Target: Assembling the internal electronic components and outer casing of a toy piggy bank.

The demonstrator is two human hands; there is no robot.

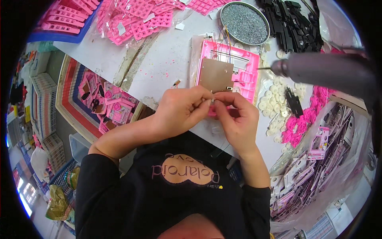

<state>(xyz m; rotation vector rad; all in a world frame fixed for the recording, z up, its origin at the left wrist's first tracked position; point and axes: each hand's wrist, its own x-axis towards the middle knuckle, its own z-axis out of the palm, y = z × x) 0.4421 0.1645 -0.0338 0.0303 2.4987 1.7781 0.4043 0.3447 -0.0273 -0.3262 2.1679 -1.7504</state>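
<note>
the rectangular plastic casing (251, 72) is pink, its flat board (216, 75) brown, the round discs (274, 99) cream, the sheeting (73, 103) striped red-white-blue.

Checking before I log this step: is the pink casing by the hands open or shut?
Open: the pink casing shows its interior, with the brown board and wires exposed.

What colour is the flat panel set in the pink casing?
Plain brown panel, inside the pink casing; best in the head view.
</note>
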